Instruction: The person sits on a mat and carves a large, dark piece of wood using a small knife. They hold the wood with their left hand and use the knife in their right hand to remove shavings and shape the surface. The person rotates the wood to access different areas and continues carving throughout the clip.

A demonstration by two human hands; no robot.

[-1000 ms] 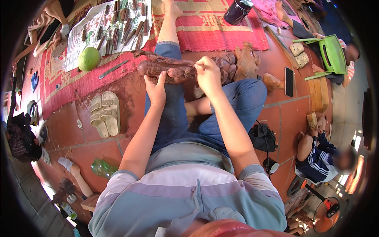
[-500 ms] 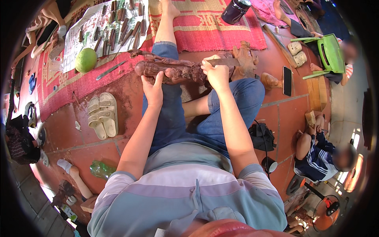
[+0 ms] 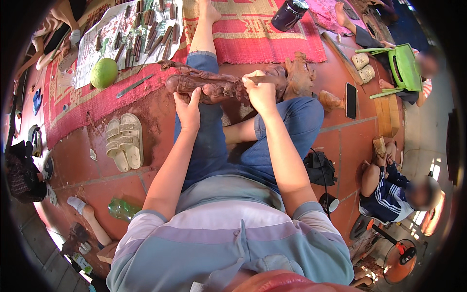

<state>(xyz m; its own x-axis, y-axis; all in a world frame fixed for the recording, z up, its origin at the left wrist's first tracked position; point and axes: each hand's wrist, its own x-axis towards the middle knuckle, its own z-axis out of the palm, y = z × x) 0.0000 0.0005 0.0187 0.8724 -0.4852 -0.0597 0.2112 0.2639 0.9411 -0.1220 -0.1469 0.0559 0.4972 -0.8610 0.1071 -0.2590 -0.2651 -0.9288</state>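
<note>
Red tiled floor (image 3: pixel 160 117) lies under us; across our lap rests the wooden carving (image 3: pixel 214 86), our left hand (image 3: pixel 188 108) cupped against it, our right hand (image 3: pixel 261 92) gripping a chisel (image 3: pixel 258 78) on it.

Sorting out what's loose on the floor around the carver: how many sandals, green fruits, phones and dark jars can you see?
Pale sandals: 2
Round green fruit: 1
Black phone: 1
Dark jar: 1
Total: 5
</note>
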